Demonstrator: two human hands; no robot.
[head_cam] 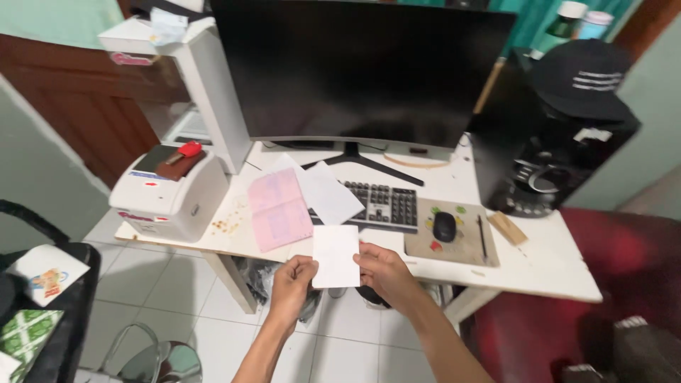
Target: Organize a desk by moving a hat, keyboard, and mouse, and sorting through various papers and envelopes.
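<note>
A small white sheet of paper (335,254) is held upright in front of the white desk (539,273). My left hand (292,281) pinches its lower left edge and my right hand (385,272) grips its right edge. Behind it lie a pink sheet (279,208) and more white sheets (328,190), which partly cover a black keyboard (385,206).
A large dark monitor (362,71) stands at the back. A black mouse (444,226) and a pen (482,238) rest on a brown pad. A white label printer (170,195) sits at the left, a black computer case (546,142) with a cap on it at the right. A red chair (603,291) is beside me.
</note>
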